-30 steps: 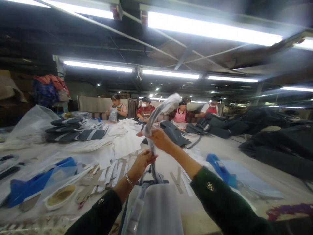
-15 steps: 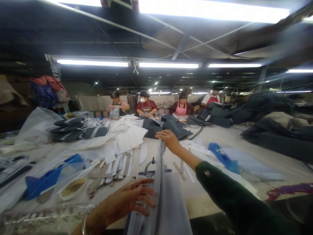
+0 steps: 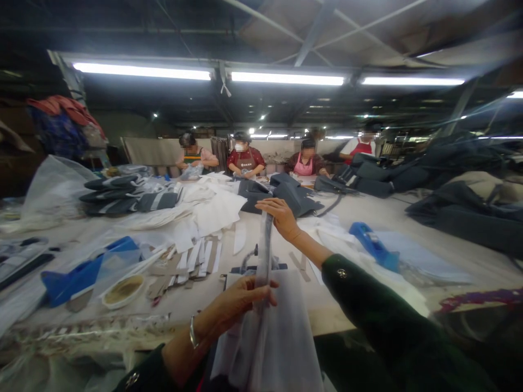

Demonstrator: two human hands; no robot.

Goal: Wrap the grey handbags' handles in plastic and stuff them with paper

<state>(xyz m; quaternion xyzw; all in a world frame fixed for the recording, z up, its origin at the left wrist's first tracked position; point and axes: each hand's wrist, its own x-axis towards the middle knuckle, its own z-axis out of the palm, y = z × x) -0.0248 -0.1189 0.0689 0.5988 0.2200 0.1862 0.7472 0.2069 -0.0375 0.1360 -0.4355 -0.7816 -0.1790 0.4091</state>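
Note:
A translucent plastic sheet [image 3: 286, 326] lies over a dark item at the table's front edge, and a narrow gathered part of it rises upright. High up, my right hand [image 3: 281, 218] pinches the top of this gathered plastic. Lower down, my left hand [image 3: 245, 296], with a silver bangle at the wrist, has its fingers closed around the same strip. Behind the plastic, a dark handle with a small buckle [image 3: 256, 250] shows partly.
Paper strips [image 3: 200, 256], a bowl [image 3: 122, 291] and a blue tape dispenser [image 3: 87, 275] lie left. Another blue dispenser [image 3: 373, 247] is right. White sheets [image 3: 216, 201] and dark bags [image 3: 294, 196] lie beyond. Several people work across the table [image 3: 384, 212].
My left hand has moved up and right and closed on the plastic strip. My right hand still holds the top. The camera view has tilted down.

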